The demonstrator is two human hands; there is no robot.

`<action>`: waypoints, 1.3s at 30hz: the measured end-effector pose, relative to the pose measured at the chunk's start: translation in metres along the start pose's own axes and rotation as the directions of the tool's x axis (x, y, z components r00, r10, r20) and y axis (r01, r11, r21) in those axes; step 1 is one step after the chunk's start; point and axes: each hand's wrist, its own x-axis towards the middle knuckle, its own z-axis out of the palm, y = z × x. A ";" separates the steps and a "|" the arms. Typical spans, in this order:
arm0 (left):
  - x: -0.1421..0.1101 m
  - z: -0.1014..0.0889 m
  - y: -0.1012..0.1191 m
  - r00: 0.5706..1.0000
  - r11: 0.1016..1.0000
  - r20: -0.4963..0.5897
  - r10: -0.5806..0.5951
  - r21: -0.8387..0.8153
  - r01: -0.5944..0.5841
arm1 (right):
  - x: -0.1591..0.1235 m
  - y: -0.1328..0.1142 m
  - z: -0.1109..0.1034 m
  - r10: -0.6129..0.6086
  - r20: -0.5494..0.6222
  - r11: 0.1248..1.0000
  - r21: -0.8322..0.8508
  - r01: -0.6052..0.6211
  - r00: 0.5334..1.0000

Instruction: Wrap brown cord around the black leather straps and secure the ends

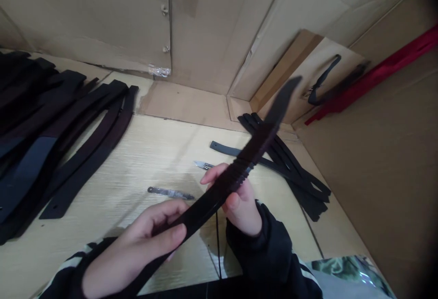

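Observation:
A long, dark, curved strip point(201, 214) slants up across the middle of the view, its far end narrowing to a tip. Ridged turns of dark cord point(237, 173) circle it past its midpoint. My left hand point(143, 237) is closed round the lower part, thumb on top. Close to the wound cord, my right hand point(244, 205) grips the strip from beneath with thumb and fingers. A thin dark cord tail point(218, 249) hangs from near the right hand. On the table behind the hands lie thread snips point(202, 165), partly hidden, and a narrow flat metal tool point(169, 193).
Many similar dark curved strips are piled at the left point(92, 153). Several more strips point(294, 167) lie crossed at the right. Cardboard walls point(219, 30) enclose the pale table point(147, 153) at back and right. A red strip point(376, 75) runs along the right wall.

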 end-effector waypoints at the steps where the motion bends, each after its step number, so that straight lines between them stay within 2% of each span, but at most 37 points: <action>1: 0.000 0.002 0.000 0.993 0.986 -0.095 0.068 0.158 -0.052 | 0.001 0.000 0.000 0.004 -0.025 1.000 -0.025 -0.004 1.000; 3: 0.000 0.007 -0.002 0.938 0.863 -0.216 0.271 0.487 -0.137 | 0.004 0.001 0.002 0.003 -0.082 0.998 -0.070 -0.009 0.997; 5: -0.002 0.011 -0.005 0.824 0.636 -0.251 0.508 0.755 -0.161 | 0.006 0.001 0.002 0.019 -0.103 0.997 -0.069 -0.026 0.995; 6: -0.002 0.012 -0.007 0.760 0.535 -0.249 0.601 0.831 -0.150 | 0.007 0.001 0.003 0.024 -0.101 0.998 -0.051 -0.029 0.995; 7: -0.003 0.012 -0.008 0.714 0.479 -0.246 0.656 0.866 -0.143 | 0.007 0.002 0.003 0.022 -0.097 0.999 -0.030 -0.025 0.995; 8: -0.003 0.012 -0.008 0.709 0.489 -0.254 0.658 0.860 -0.146 | 0.007 0.002 0.002 0.017 -0.093 1.000 -0.010 -0.018 0.995; 9: -0.003 0.010 -0.008 0.747 0.571 -0.284 0.601 0.806 -0.153 | 0.007 0.002 0.002 0.011 -0.091 1.000 0.004 -0.010 0.996; 10: -0.003 0.008 -0.008 0.821 0.705 -0.299 0.486 0.689 -0.166 | 0.006 0.002 0.001 0.004 -0.089 1.000 0.008 -0.003 0.996; 11: -0.002 0.006 -0.007 0.909 0.848 -0.260 0.325 0.505 -0.159 | 0.005 0.002 0.001 0.000 -0.082 1.000 0.006 0.000 0.997; 12: -0.001 0.003 -0.006 0.980 0.954 -0.142 0.143 0.284 -0.098 | 0.004 0.002 0.000 0.002 -0.071 1.000 0.003 -0.002 0.997; 13: 0.000 0.001 -0.005 1.000 0.997 0.025 -0.016 0.073 0.014 | 0.004 0.002 -0.001 0.007 -0.055 1.000 0.000 -0.007 0.998; 14: 0.000 0.000 -0.004 0.974 0.987 0.194 -0.116 -0.090 0.135 | 0.003 0.003 -0.002 0.009 -0.034 1.000 -0.002 -0.009 0.999; 15: 0.001 0.000 -0.004 0.933 0.954 0.321 -0.162 -0.191 0.231 | 0.002 0.004 -0.002 0.010 -0.016 1.000 -0.004 -0.010 1.000; 16: 0.001 0.000 -0.004 0.906 0.926 0.382 -0.181 -0.245 0.288 | 0.002 0.004 -0.002 0.009 -0.003 1.000 -0.005 -0.009 1.000; 17: 0.001 0.001 -0.003 0.909 0.914 0.372 -0.189 -0.273 0.301 | 0.002 0.004 -0.003 0.006 0.004 1.000 -0.006 -0.006 1.000; 19: -0.001 0.006 -0.002 0.952 0.935 0.241 -0.189 -0.254 0.249 | 0.001 0.004 -0.002 0.003 0.010 1.000 -0.018 -0.002 1.000; 20: -0.001 0.009 -0.001 0.971 0.961 0.153 -0.184 -0.179 0.210 | 0.001 0.003 -0.002 0.002 0.009 1.000 -0.031 -0.002 1.000; 22: -0.002 0.015 -0.001 0.993 0.989 -0.069 -0.096 0.109 0.103 | 0.000 0.002 -0.001 0.002 -0.004 0.998 -0.064 -0.002 1.000; 23: -0.002 0.017 -0.002 0.983 0.954 -0.181 0.015 0.298 0.041 | 0.000 0.001 0.000 0.001 -0.014 0.997 -0.073 -0.002 1.000; 25: -0.002 0.020 -0.005 0.899 0.795 -0.324 0.293 0.605 -0.041 | 0.001 0.000 0.001 -0.009 -0.019 0.999 -0.044 0.008 1.000; 26: -0.002 0.021 -0.006 0.856 0.731 -0.343 0.386 0.680 -0.057 | 0.001 0.000 0.001 -0.018 -0.010 1.000 -0.015 0.018 1.000; 27: -0.002 0.020 -0.008 0.837 0.708 -0.349 0.421 0.703 -0.063 | 0.002 -0.001 0.002 -0.029 0.008 0.999 0.017 0.029 1.000; 28: -0.003 0.019 -0.009 0.849 0.732 -0.350 0.396 0.679 -0.062 | 0.003 -0.001 0.003 -0.039 0.031 0.998 0.043 0.038 0.999; 30: -0.004 0.013 -0.007 0.931 0.868 -0.300 0.209 0.496 -0.035 | 0.004 -0.004 0.004 -0.051 0.074 0.996 0.070 0.046 0.996; 31: -0.004 0.010 -0.004 0.973 0.936 -0.216 0.080 0.353 0.002 | 0.005 -0.005 0.005 -0.052 0.098 0.996 0.076 0.045 0.994; 32: -0.004 0.007 -0.001 0.995 0.977 -0.087 -0.048 0.201 0.064 | 0.005 -0.006 0.006 -0.053 0.121 0.996 0.082 0.043 0.991; 33: -0.003 0.004 0.003 0.986 0.986 0.068 -0.152 0.075 0.147 | 0.005 -0.007 0.006 -0.054 0.140 0.995 0.087 0.042 0.989; 34: -0.002 0.001 0.006 0.955 0.975 0.201 -0.218 -0.003 0.224 | 0.005 -0.008 0.006 -0.056 0.150 0.995 0.088 0.043 0.987; 35: -0.001 0.000 0.009 0.926 0.959 0.278 -0.256 -0.046 0.279 | 0.005 -0.008 0.005 -0.056 0.150 0.995 0.084 0.043 0.987; 36: 0.000 -0.001 0.011 0.916 0.952 0.294 -0.274 -0.054 0.302 | 0.004 -0.007 0.004 -0.052 0.142 0.996 0.082 0.041 0.989; 37: 0.001 0.000 0.012 0.933 0.958 0.244 -0.266 -0.036 0.283 | 0.004 -0.006 0.003 -0.041 0.129 0.997 0.077 0.031 0.991; 39: 0.002 0.003 0.010 0.988 0.985 0.046 -0.148 0.100 0.143 | 0.003 -0.003 0.002 -0.013 0.073 0.998 0.059 0.009 0.997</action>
